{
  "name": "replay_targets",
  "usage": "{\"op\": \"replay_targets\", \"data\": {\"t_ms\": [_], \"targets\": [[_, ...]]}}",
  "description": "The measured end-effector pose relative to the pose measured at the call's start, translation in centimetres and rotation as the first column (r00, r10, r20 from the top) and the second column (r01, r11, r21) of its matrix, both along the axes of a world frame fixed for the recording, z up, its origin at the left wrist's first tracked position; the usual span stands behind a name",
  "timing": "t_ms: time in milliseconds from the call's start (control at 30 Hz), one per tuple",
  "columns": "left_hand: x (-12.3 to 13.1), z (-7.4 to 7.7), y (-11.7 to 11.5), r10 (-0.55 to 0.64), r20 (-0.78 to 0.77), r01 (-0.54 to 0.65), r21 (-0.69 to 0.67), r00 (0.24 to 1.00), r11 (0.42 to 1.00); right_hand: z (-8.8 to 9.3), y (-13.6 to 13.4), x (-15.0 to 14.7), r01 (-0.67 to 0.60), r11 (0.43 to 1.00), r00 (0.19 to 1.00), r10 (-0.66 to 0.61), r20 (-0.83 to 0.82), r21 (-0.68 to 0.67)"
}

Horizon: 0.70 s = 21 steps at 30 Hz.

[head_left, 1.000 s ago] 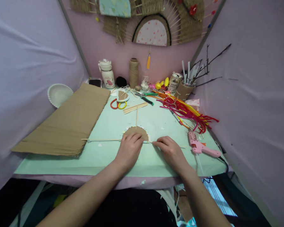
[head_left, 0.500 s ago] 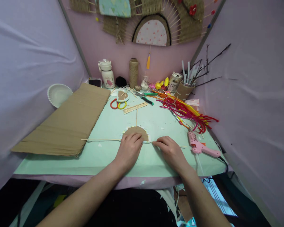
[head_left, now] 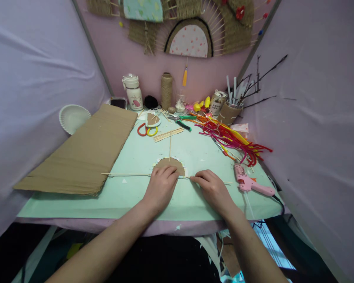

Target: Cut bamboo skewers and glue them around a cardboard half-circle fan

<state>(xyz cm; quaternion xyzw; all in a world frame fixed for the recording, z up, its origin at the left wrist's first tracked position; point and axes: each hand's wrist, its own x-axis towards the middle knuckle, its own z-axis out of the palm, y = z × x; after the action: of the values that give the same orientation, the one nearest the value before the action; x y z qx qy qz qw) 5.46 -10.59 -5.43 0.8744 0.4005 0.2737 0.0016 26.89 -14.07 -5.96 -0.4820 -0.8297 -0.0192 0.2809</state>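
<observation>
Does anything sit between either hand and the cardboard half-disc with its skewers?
Nothing visible. The left hand lies on the cardboard half-disc, and the right hand touches the long skewer directly.

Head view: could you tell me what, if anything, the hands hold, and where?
Right hand pinches the long stick right of its middle; left hand presses the cardboard semicircle flat at its base.

Left hand [head_left: 161,188], right hand [head_left: 214,191]: no shift.

Both forearms forward, left hand [head_left: 161,188] palm-down, fingers together; right hand [head_left: 214,190] close alongside, fingertips pinched.
</observation>
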Motion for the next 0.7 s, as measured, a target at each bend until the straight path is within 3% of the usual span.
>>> {"op": "replay_targets", "data": {"t_ms": [700], "targets": [[0.01, 0.14, -0.03, -0.002, -0.010, 0.002, -0.019, 1.000, 1.000, 0.10, -0.11, -0.02, 0.016, 1.000, 1.000, -0.016, 0.007, -0.014]]}}
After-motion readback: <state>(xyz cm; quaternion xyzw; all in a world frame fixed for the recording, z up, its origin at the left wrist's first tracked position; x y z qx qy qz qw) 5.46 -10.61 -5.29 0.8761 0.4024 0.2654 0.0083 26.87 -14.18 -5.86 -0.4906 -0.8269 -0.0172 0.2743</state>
